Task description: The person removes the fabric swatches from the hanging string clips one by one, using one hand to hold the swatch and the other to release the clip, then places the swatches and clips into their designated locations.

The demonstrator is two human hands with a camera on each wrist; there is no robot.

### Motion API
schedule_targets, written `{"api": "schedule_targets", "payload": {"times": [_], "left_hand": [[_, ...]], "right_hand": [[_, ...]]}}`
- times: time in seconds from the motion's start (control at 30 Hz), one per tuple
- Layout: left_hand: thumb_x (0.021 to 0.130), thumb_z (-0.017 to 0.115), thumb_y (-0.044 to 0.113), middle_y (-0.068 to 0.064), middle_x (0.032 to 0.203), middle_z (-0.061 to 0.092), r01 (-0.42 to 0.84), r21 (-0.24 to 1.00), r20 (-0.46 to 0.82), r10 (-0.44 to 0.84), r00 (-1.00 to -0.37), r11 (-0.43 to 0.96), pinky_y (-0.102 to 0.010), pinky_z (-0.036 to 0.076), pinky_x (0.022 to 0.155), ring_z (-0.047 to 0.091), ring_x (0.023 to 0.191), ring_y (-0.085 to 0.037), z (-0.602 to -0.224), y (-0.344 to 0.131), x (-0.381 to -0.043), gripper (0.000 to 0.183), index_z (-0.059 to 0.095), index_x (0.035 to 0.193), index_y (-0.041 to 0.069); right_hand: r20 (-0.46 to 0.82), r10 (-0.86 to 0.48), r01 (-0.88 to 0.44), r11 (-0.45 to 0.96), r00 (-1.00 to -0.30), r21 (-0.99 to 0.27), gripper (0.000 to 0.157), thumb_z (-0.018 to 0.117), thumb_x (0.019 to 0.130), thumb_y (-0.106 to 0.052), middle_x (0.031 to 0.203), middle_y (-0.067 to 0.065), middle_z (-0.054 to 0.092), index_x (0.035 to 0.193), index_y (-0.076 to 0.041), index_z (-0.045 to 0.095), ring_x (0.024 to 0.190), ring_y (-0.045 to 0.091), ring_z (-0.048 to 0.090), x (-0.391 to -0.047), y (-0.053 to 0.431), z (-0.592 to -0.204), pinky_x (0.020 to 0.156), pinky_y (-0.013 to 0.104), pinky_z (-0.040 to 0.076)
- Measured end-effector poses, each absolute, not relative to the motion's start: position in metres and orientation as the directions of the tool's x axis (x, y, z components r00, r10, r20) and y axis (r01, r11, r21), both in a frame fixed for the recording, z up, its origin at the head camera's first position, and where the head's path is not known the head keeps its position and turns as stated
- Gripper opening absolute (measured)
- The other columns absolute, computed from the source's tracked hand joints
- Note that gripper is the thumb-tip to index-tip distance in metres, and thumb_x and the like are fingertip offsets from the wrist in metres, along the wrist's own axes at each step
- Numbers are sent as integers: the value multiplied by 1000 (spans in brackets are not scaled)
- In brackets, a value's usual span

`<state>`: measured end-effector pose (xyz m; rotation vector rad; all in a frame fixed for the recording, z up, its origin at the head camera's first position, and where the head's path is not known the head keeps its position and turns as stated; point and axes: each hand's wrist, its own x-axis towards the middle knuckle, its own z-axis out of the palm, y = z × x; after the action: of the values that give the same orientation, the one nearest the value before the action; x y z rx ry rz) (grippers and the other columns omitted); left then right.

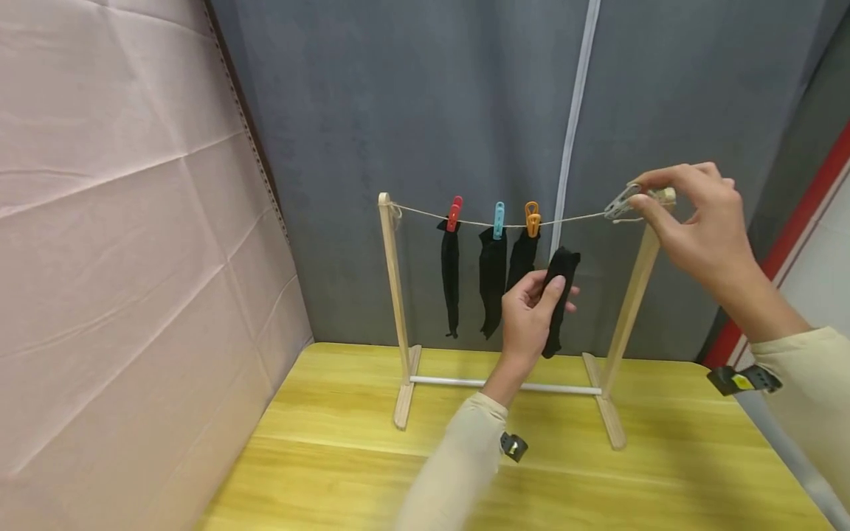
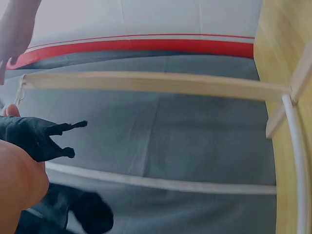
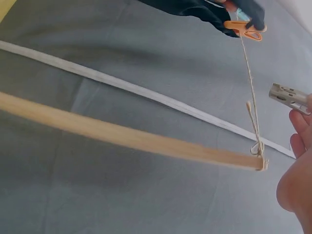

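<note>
My left hand grips a narrow black cloth piece upright below the line, thumb in front. In the left wrist view the lower end of this black cloth splits into thin tails. Near the right post, my right hand pinches a grey clothespin between thumb and fingers. The right wrist view shows this clothespin apart from the string. Three similar black cloths hang on the string under a red clothespin, a blue one and an orange one.
A wooden stand with a left post and right post carries the string. A white rod joins its feet on the yellow wooden table. Grey curtain hangs behind; pale fabric walls the left side.
</note>
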<state>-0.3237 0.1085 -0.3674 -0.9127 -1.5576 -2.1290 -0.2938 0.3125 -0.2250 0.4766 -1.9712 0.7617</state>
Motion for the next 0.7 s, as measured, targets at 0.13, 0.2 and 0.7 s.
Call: {"api": "schedule_targets", "payload": {"times": [0.13, 0.2, 0.7], "left_hand": [[108, 63, 23, -30, 100, 77, 626, 715, 671, 52, -740, -311, -36, 67, 78, 76, 68, -21, -369, 88, -319, 24, 71, 116, 1], [108, 63, 23, -30, 99, 77, 622, 720, 663, 41, -747, -308, -35, 66, 82, 73, 67, -10, -371, 80, -316, 24, 70, 116, 1], [107, 64, 15, -36, 95, 73, 626, 725, 658, 19, -753, -288, -35, 66, 88, 78, 75, -12, -406, 4, -309, 21, 68, 109, -5]], "right_hand": [[881, -42, -618, 729, -471, -296, 28, 79, 94, -7, 104, -41, 57, 122, -5, 76, 109, -12, 42, -286, 317, -237, 108, 30, 26], [891, -66, -628, 732, -449, -262, 30, 81, 92, -5, 106, -42, 57, 121, -5, 77, 109, -13, 44, -282, 321, -246, 101, 21, 26], [845, -167, -551, 817, -509, -170, 41, 93, 70, -3, 105, -32, 57, 108, -3, 79, 106, -30, 41, -250, 347, -318, 94, -4, 30]]}}
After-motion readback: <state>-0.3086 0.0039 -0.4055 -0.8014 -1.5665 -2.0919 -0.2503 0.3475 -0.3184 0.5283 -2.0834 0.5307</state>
